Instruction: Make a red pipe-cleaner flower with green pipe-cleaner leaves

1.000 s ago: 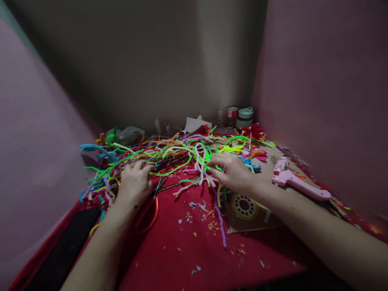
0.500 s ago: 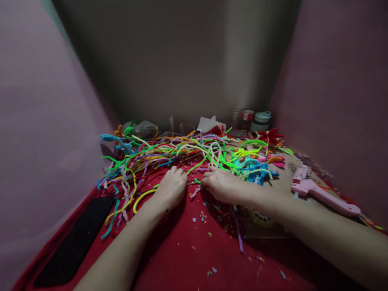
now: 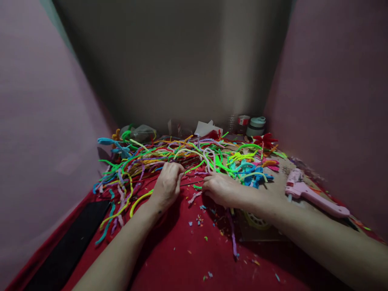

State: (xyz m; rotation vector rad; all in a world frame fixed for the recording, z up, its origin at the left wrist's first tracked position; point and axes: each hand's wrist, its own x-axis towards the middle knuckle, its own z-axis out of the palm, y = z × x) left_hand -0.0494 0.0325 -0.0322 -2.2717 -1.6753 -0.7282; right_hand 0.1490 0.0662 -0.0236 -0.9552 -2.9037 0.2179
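Note:
My left hand [image 3: 169, 182] is closed, fingers curled down over the red cloth [image 3: 182, 254] in front of a heap of pipe cleaners [image 3: 157, 155]. A little to its right, my right hand [image 3: 221, 188] is closed too, its fingertips pressed together. A thin dark strand [image 3: 194, 183] spans the gap between them and seems pinched at both ends; what it is made of cannot be made out. Right behind my right hand stands a looped pale pink pipe cleaner [image 3: 209, 155]. Below its fingers lie a short pink piece [image 3: 194, 197] and a green piece [image 3: 197, 187].
A pink glue gun [image 3: 315, 198] lies on cardboard at right. Blue pipe-cleaner shapes [image 3: 253, 176] and a red pipe-cleaner flower [image 3: 265, 140] are nearby. A yellow ring-shaped roll [image 3: 257, 222] sits under my right forearm. A black flat object [image 3: 69, 246] lies at left. Jars [image 3: 256, 126] stand at the back.
The whole view has shifted slightly left and down. My left hand has tilted more upright, and the gap between the hands is slightly wider. Both hands stay closed.

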